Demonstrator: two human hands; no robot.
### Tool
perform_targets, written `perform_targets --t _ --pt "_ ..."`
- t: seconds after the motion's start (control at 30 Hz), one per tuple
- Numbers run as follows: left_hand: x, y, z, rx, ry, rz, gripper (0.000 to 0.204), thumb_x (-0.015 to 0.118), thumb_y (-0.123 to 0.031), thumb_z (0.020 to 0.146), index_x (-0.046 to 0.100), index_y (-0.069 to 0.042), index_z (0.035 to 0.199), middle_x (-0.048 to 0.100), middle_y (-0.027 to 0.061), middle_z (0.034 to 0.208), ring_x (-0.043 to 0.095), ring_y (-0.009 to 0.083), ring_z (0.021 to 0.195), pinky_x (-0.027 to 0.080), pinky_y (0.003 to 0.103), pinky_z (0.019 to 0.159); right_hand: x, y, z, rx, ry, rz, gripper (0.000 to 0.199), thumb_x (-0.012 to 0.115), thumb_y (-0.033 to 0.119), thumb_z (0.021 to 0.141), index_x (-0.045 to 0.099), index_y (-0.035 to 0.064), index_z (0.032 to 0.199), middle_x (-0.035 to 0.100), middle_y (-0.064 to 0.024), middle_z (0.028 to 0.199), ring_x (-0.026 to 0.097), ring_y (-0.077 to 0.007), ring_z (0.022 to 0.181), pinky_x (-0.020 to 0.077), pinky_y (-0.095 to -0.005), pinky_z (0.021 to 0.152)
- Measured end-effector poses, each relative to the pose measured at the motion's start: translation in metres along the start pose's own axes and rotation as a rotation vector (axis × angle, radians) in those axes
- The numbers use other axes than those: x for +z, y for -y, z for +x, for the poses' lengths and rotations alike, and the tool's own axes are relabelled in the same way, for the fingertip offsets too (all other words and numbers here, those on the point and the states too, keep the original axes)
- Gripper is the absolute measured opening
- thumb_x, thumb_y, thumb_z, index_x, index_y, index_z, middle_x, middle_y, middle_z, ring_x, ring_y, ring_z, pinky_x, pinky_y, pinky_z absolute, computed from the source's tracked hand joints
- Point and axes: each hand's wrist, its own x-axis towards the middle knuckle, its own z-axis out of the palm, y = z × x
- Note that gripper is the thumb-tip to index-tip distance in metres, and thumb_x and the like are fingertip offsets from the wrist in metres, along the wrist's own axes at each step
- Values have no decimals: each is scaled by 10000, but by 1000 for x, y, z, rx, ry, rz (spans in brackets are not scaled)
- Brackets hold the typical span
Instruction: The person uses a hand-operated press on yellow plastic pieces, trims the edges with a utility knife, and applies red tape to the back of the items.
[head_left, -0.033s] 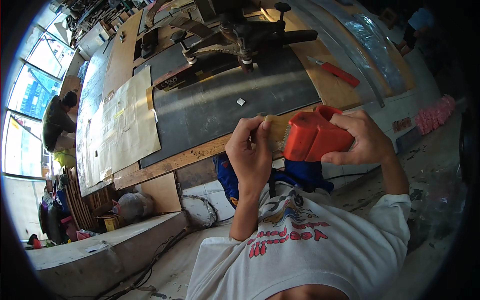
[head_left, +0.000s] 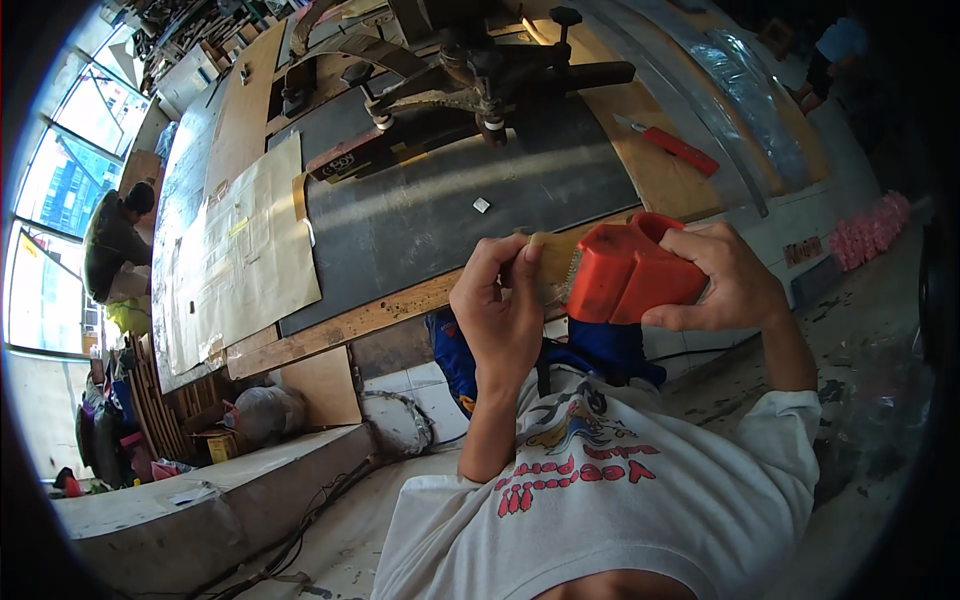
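Nothing moved since earlier frame: right hand [head_left: 725,280] stays clamped on red plastic tape dispenser [head_left: 630,272]; left hand [head_left: 500,300] at 9 o'clock pinches brown tape end [head_left: 552,258].

- Dark sheet [head_left: 440,215]: open surface ahead of the 2 hands; only a small white piece [head_left: 481,205] lies on it.
- Far edge: clamping machine [head_left: 470,70] blocks passage.
- Left: paper sheets [head_left: 245,250] cover the bench.
- Far right: red utility knife [head_left: 668,145] lies on the wooden board [head_left: 640,175].
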Motion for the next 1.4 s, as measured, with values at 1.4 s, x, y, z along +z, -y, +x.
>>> perform_targets --t 1.4 --pt "1 -64 91 277 -802 82 271 660 -217 980 704 47 1022 725 110 917 638 142 781 513 284 738 -58 135 111 -559 -272 -1251 246 686 337 850 644 96 881 623 -6 771 627 -167 724 455 -327 657"
